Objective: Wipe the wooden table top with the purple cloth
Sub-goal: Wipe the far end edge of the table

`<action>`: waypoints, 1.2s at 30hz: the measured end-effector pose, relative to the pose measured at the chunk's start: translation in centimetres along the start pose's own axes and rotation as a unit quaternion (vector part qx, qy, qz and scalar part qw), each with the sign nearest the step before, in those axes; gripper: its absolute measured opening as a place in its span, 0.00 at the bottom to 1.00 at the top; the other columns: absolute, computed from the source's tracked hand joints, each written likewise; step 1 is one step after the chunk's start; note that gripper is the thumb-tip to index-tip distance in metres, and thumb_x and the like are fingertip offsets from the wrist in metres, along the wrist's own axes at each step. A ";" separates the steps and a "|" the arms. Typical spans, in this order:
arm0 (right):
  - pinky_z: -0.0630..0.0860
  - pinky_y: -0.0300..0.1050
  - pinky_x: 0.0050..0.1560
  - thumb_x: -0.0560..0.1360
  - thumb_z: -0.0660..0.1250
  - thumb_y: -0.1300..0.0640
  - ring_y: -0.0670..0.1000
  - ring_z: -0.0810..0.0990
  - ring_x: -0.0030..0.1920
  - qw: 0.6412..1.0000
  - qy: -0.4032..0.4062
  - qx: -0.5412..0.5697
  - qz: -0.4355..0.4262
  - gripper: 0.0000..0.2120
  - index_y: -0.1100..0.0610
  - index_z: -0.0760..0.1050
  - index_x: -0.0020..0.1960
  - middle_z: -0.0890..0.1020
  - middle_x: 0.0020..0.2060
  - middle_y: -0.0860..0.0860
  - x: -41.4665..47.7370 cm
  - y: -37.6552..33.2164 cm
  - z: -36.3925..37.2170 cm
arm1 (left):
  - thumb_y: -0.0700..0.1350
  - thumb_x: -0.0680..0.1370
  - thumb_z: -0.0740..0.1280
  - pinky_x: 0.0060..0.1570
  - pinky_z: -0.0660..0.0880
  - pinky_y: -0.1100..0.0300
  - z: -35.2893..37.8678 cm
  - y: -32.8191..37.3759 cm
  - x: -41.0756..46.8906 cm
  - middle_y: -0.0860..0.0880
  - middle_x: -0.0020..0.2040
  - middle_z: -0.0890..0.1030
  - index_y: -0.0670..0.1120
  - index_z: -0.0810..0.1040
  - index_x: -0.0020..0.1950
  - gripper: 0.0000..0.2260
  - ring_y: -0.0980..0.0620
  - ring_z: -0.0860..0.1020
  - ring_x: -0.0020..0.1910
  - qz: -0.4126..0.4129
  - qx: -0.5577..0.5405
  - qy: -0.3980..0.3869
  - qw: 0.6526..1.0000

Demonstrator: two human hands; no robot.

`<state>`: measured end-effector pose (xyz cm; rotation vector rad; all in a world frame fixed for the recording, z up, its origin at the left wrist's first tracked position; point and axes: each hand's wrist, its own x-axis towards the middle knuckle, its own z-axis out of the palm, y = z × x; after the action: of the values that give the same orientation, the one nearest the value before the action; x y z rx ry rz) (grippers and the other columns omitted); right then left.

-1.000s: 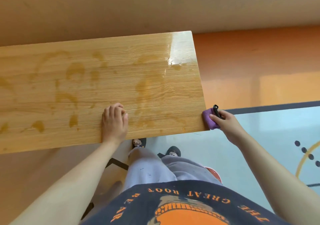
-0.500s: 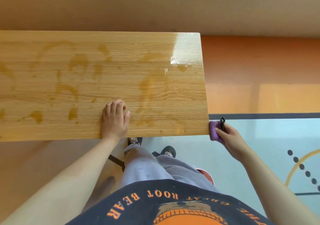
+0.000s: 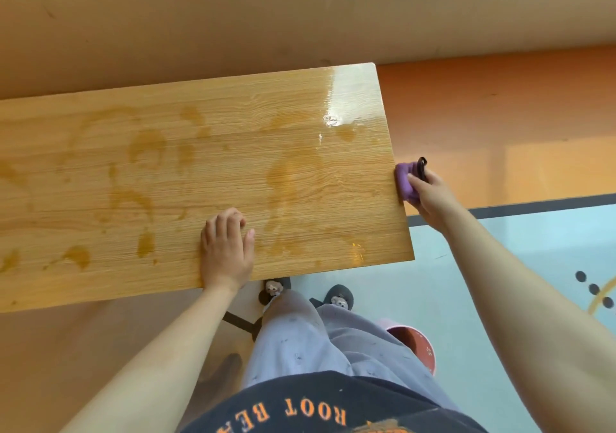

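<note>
The wooden table top [image 3: 100, 165] fills the left and middle of the head view, with darker wet streaks and a glossy patch near its far right corner. My left hand [image 3: 226, 249] lies flat on it near the front edge, fingers together, holding nothing. My right hand [image 3: 430, 195] grips the folded purple cloth [image 3: 405, 182] and presses it against the table's right side edge, about halfway along. A small black loop sticks up from the cloth beside my fingers.
A tan wall runs behind the table. Orange floor lies to the right, pale blue floor with a dark border line below it. My legs and slippers [image 3: 340, 296] stand under the front edge. A pink-rimmed bucket [image 3: 416, 342] sits by my right leg.
My right hand has slid the cloth along the table's right edge, from the near corner towards the far end. My left hand has stayed pressed in the same spot.
</note>
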<state>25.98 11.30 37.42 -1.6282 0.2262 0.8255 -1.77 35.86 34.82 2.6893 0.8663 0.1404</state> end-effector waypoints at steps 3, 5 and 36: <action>0.74 0.40 0.49 0.81 0.56 0.64 0.46 0.74 0.46 1.000 -0.023 0.012 0.014 0.12 0.58 0.70 0.62 0.76 0.47 0.52 -1.0 0.7 -0.6 | 0.51 0.77 0.55 0.56 0.67 0.47 -0.1 -0.1 -0.3 0.43 0.58 0.73 0.43 0.69 0.52 0.12 0.43 0.68 0.57 0.002 0.004 -0.004 1.000; 0.73 0.41 0.51 0.81 0.55 0.64 0.46 0.74 0.46 0.999 -0.035 0.021 0.031 0.12 0.59 0.70 0.63 0.76 0.48 0.52 -2.6 1.8 -1.5 | 0.51 0.77 0.55 0.57 0.67 0.48 -0.2 -0.1 -0.5 0.43 0.58 0.73 0.43 0.69 0.52 0.13 0.43 0.68 0.57 0.006 0.006 -0.002 1.000; 0.78 0.37 0.44 0.80 0.59 0.64 0.45 0.80 0.39 0.999 0.021 0.030 0.030 0.10 0.56 0.75 0.57 0.82 0.41 0.51 10.4 -6.6 3.7 | 0.50 0.76 0.58 0.57 0.63 0.50 -0.2 -0.1 -0.1 0.47 0.59 0.69 0.43 0.68 0.54 0.12 0.43 0.68 0.57 0.013 -0.008 0.016 1.000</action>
<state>35.89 19.37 36.12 -1.5906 0.3277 0.8231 -1.96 35.92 34.94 2.6919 0.8356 0.1946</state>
